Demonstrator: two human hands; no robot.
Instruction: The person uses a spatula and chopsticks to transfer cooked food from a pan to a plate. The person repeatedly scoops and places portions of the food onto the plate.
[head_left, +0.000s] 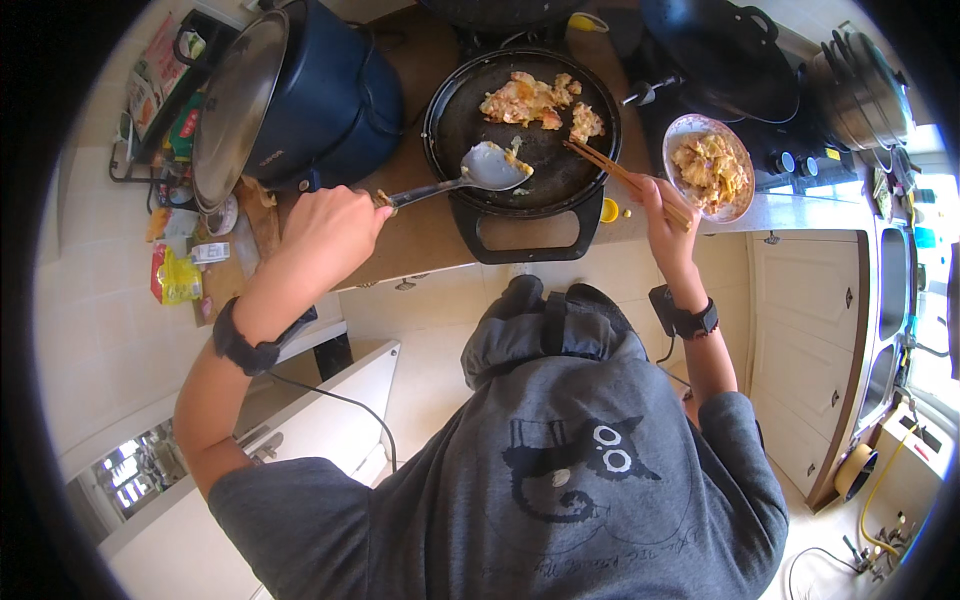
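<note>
My left hand (334, 229) grips the dark handle of a metal serving spoon (495, 166), whose bowl is over the near part of a round black electric griddle pan (540, 196). Bits of food cling to the spoon's edge. In my right hand (667, 214) is a pair of wooden chopsticks (611, 169). Their tips are beside a small piece of egg-like fried food (586, 122) on the pan. A larger clump of the same food (523, 101) lies toward the pan's far side. To the right, a patterned bowl (739, 210) holds more cooked food (709, 166).
A tall dark-blue cooker (337, 97) with its metal lid (240, 105) raised stands left. A black wok (720, 60) and stacked steel pots (862, 90) occupy the right. Food packets (176, 274) lie at far left. A yellow cap (609, 211) sits near the counter edge.
</note>
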